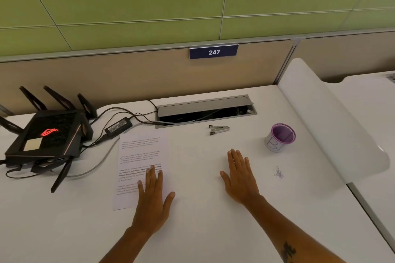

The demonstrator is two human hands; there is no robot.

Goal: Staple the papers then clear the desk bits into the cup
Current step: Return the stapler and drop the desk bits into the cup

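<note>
Printed white papers (pixel 140 156) lie flat on the white desk, left of centre. My left hand (pixel 154 196) rests palm down on their lower right part, fingers spread, holding nothing. Flat on the bare desk to the right lies my right hand (pixel 240 177), also open. A small metal stapler (pixel 219 129) sits farther back, beyond my right hand. To the right stands a cup (pixel 279 140) with a purple rim and inside. A little heap of small pale purple bits (pixel 279 173) lies on the desk in front of the cup.
A black router (pixel 46 136) with antennas stands at the left, with a power brick (pixel 118 127) and cables beside the papers. An open cable tray (pixel 205 111) runs along the back. A white divider panel (pixel 333 121) borders the desk's right side.
</note>
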